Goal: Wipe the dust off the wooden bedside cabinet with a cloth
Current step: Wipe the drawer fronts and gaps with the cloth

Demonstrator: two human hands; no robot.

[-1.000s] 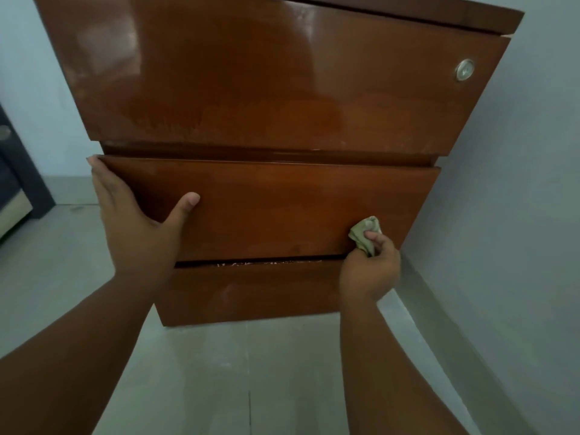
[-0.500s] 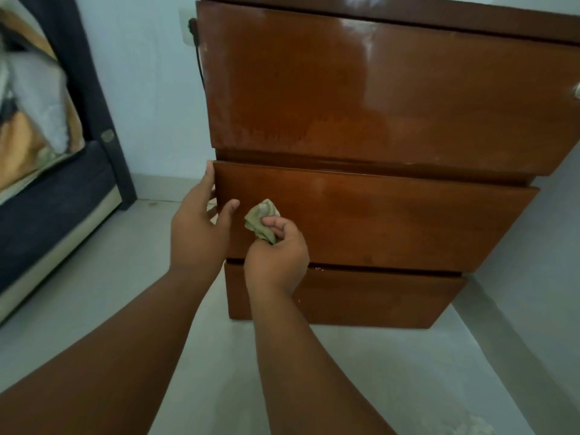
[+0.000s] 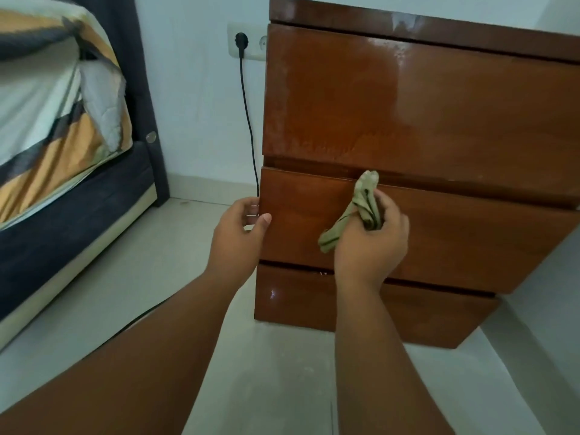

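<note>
Now cloth (image 3: 361,208) inside right-hand fingers (image 3: 387,208)

Both forearms are bare, with no sleeves, and the left hand (image 3: 240,235) and right hand (image 3: 372,243) are ungloved.

The cabinet (image 3: 423,120) stands on the floor (image 3: 266,372) against the wall (image 3: 194,89); the bed (image 3: 56,136) lies to its left; a socket (image 3: 246,42) sits on the wall between them.
</note>
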